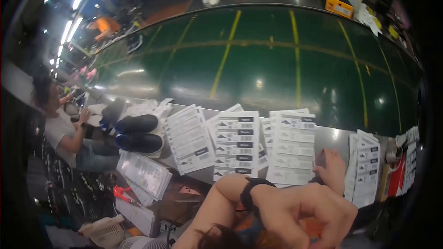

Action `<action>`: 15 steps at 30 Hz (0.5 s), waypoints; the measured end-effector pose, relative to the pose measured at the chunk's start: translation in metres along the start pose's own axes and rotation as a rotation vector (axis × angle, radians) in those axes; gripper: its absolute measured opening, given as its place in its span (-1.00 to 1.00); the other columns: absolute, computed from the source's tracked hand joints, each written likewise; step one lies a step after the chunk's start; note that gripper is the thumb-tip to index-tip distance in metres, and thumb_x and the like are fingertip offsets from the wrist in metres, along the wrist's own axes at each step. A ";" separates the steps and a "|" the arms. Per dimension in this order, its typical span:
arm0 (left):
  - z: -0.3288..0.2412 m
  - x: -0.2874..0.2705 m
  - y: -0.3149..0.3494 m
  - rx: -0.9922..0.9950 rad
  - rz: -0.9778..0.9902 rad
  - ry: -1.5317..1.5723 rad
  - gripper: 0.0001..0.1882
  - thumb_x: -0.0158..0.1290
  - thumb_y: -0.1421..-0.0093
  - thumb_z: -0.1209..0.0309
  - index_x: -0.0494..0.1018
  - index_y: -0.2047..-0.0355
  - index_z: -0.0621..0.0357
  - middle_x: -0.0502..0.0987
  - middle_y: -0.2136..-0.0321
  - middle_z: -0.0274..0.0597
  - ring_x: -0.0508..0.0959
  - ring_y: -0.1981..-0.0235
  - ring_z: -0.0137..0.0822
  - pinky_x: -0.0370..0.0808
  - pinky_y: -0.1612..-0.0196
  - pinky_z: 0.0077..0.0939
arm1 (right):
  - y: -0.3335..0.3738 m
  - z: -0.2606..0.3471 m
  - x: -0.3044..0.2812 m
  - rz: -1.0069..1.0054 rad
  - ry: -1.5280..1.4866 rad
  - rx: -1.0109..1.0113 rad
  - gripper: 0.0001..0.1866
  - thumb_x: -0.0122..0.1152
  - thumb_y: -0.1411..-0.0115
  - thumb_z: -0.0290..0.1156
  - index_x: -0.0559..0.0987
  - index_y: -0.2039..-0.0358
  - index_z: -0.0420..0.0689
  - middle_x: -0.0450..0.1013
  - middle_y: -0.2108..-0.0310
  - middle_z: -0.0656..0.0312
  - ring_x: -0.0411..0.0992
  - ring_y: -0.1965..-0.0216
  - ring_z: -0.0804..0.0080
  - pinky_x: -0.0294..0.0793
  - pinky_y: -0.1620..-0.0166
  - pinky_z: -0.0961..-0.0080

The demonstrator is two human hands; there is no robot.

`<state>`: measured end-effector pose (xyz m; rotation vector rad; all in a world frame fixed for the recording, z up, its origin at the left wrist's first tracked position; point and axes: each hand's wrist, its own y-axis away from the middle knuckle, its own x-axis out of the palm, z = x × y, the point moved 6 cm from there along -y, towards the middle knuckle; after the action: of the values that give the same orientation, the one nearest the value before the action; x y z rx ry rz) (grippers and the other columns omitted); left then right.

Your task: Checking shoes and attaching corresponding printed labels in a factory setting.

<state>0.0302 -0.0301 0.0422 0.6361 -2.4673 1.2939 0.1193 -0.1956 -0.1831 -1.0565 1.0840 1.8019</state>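
My left hand [310,210], with a dark band at the wrist, reaches across close in front of me. Its fingers bend downward and inward; whatever they may hold is hidden. Beyond it, my right hand [331,168] rests by the metal table edge, thumb and fingers apart, nothing visible between them. Just left of that hand lies a sheet of printed labels [292,150], overlapping other sheets. Another label sheet [236,145] sits left of it, and a tilted one [189,140] further left. To the right of my right hand is a stack of label sheets [367,170].
A green conveyor belt [258,71] with yellow lines runs beyond the metal edge. At left are dark shoes [138,142], a paper stack [145,175], a red-handled tool [123,194] and a seated person [69,133]. An orange box [339,6] stands at the far right.
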 end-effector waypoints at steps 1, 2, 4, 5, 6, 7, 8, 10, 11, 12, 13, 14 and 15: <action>0.012 -0.008 -0.003 0.012 -0.027 -0.014 -0.67 0.23 -0.15 0.14 0.51 0.56 0.11 0.44 0.42 -0.17 0.44 0.40 -0.26 0.30 0.37 -0.49 | 0.002 -0.016 -0.004 0.008 -0.004 0.007 -0.13 0.51 0.26 -0.23 0.39 -0.11 -0.23 0.27 -0.13 -0.37 0.32 -0.12 -0.22 0.39 -0.07 0.18; 0.032 -0.019 0.010 0.137 0.233 -0.307 -0.32 0.27 -0.03 -0.06 0.35 0.00 0.10 0.49 0.13 -0.05 0.47 0.09 -0.15 0.36 0.02 -0.10 | -0.005 -0.026 0.004 0.027 -0.012 -0.071 -0.13 0.51 0.26 -0.23 0.39 -0.11 -0.23 0.27 -0.13 -0.37 0.32 -0.12 -0.22 0.39 -0.07 0.18; -0.024 -0.028 0.038 -0.031 0.011 -0.288 -0.62 0.26 -0.08 0.11 0.44 0.28 0.10 0.47 0.29 -0.13 0.46 0.25 -0.24 0.33 0.20 -0.31 | -0.012 0.021 0.029 -0.088 -0.012 -0.045 -0.15 0.51 0.24 -0.23 0.40 -0.10 -0.24 0.27 -0.11 -0.40 0.31 -0.13 -0.24 0.39 -0.08 0.18; -0.023 -0.033 0.043 -0.093 -0.273 -0.275 -0.77 0.25 -0.13 0.28 0.52 0.56 0.10 0.45 0.44 -0.22 0.45 0.41 -0.32 0.30 0.38 -0.52 | -0.010 0.020 0.026 -0.076 0.003 -0.070 -0.15 0.51 0.24 -0.23 0.40 -0.10 -0.24 0.27 -0.11 -0.40 0.31 -0.13 -0.24 0.39 -0.08 0.18; -0.023 -0.036 0.050 -0.091 -0.305 -0.369 -0.81 0.27 -0.10 0.35 0.52 0.55 0.15 0.46 0.43 -0.24 0.45 0.41 -0.37 0.31 0.37 -0.53 | -0.008 0.024 0.020 -0.085 0.010 -0.079 -0.15 0.50 0.22 -0.23 0.39 -0.11 -0.25 0.27 -0.10 -0.42 0.30 -0.13 -0.25 0.38 -0.09 0.18; -0.022 -0.035 0.055 -0.081 -0.306 -0.376 -0.81 0.27 -0.10 0.35 0.52 0.55 0.15 0.46 0.43 -0.24 0.45 0.41 -0.37 0.31 0.37 -0.53 | -0.006 0.024 0.016 -0.093 0.017 -0.085 -0.15 0.50 0.20 -0.23 0.38 -0.12 -0.26 0.27 -0.10 -0.43 0.29 -0.14 -0.25 0.37 -0.10 0.18; -0.019 -0.039 0.062 -0.121 -0.389 -0.413 -0.81 0.26 -0.11 0.36 0.52 0.53 0.17 0.46 0.43 -0.23 0.45 0.40 -0.38 0.32 0.35 -0.54 | -0.004 0.020 0.018 -0.121 0.052 -0.115 -0.17 0.47 0.15 -0.24 0.36 -0.14 -0.29 0.24 -0.12 -0.44 0.25 -0.18 -0.26 0.34 -0.13 0.16; -0.018 -0.049 0.077 -0.161 -0.461 -0.453 -0.81 0.25 -0.12 0.36 0.52 0.52 0.20 0.47 0.43 -0.23 0.45 0.38 -0.39 0.33 0.33 -0.55 | 0.000 0.027 0.014 -0.119 0.046 -0.099 -0.19 0.45 0.11 -0.25 0.35 -0.15 -0.29 0.20 -0.16 -0.42 0.21 -0.21 -0.25 0.30 -0.16 0.15; -0.016 -0.055 0.084 -0.185 -0.512 -0.466 -0.82 0.20 -0.17 0.36 0.52 0.46 0.22 0.47 0.41 -0.22 0.46 0.35 -0.38 0.35 0.29 -0.56 | 0.003 0.029 0.013 -0.109 0.036 -0.084 -0.21 0.42 0.07 -0.26 0.35 -0.15 -0.30 0.17 -0.20 -0.40 0.17 -0.24 -0.24 0.26 -0.20 0.15; -0.012 -0.062 0.091 -0.214 -0.561 -0.476 -0.81 0.15 -0.22 0.35 0.52 0.39 0.25 0.48 0.38 -0.20 0.47 0.32 -0.38 0.37 0.24 -0.57 | 0.007 0.024 0.014 -0.114 0.034 -0.084 -0.21 0.42 0.07 -0.26 0.35 -0.15 -0.30 0.17 -0.20 -0.40 0.17 -0.24 -0.24 0.26 -0.20 0.15; -0.007 -0.067 0.096 -0.215 -0.564 -0.484 -0.81 0.15 -0.22 0.35 0.52 0.39 0.25 0.48 0.38 -0.20 0.47 0.32 -0.38 0.37 0.24 -0.57 | 0.011 0.020 0.018 -0.126 0.010 -0.111 -0.25 0.39 0.04 -0.28 0.34 -0.15 -0.30 0.12 -0.24 -0.35 0.12 -0.27 -0.23 0.22 -0.23 0.13; 0.005 -0.078 0.107 -0.319 -0.698 -0.466 -0.81 0.08 -0.27 0.35 0.51 0.32 0.26 0.49 0.36 -0.21 0.47 0.30 -0.38 0.38 0.19 -0.56 | 0.016 0.017 0.023 -0.136 -0.014 -0.139 -0.28 0.36 0.01 -0.30 0.34 -0.15 -0.29 0.08 -0.28 -0.31 0.08 -0.29 -0.21 0.17 -0.26 0.12; 0.017 -0.087 0.120 -0.421 -0.827 -0.445 -0.78 0.01 -0.31 0.34 0.51 0.25 0.27 0.49 0.34 -0.22 0.48 0.28 -0.38 0.39 0.14 -0.56 | 0.025 0.014 0.025 -0.140 -0.018 -0.147 -0.28 0.36 0.01 -0.30 0.34 -0.15 -0.29 0.08 -0.28 -0.31 0.08 -0.29 -0.21 0.17 -0.26 0.12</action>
<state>0.0440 0.0382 -0.0899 1.7027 -2.2169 0.3292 0.0847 -0.1861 -0.1944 -1.1713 0.8554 1.7954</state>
